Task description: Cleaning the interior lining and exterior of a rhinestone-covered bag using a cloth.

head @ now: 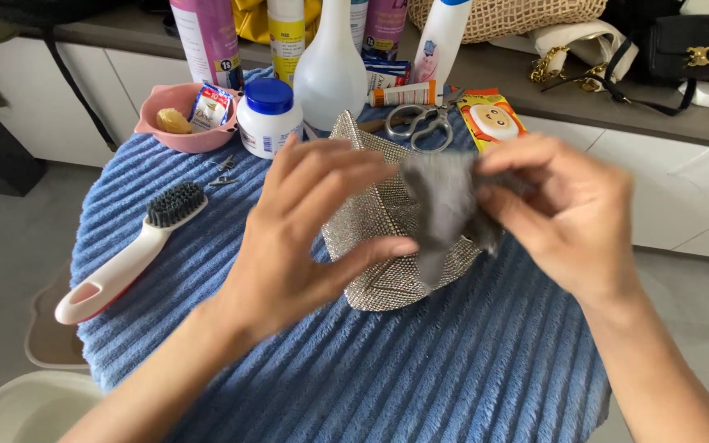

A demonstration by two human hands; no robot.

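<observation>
From my remote position I noted the blue ribbed towel [420, 369] covering the round table beneath both hands; it lay loose, and I judged that a drag of either wrist could have rucked it and shifted everything standing on it.

Directly under and behind the hands stood the silver studded bag [375, 238], propped upright on the towel, apart from both palms. I judged it liable to tip if a hand dropped onto it.

The left hand [309, 234] had its fingers spread, thumb reaching right to pinch the lower tip of the grey cloth [445, 209]. The right hand [568, 217] pinched the cloth's upper right edge between thumb and fingertips. The cloth hung stretched between the two, above the bag. The picture was blurred at the right fingers, so I could not tell how firm that hold was; a slack pinch could have let the cloth fall.

Beyond the left hand stood a white spray bottle [330, 74] and a white jar with a blue lid [268, 115], both near enough for a forward reach to knock over. To the left lay a brush [129, 250]. Scissors [420, 123] lay just beyond the bag; I rated their points a snagging hazard to the cloth.
</observation>
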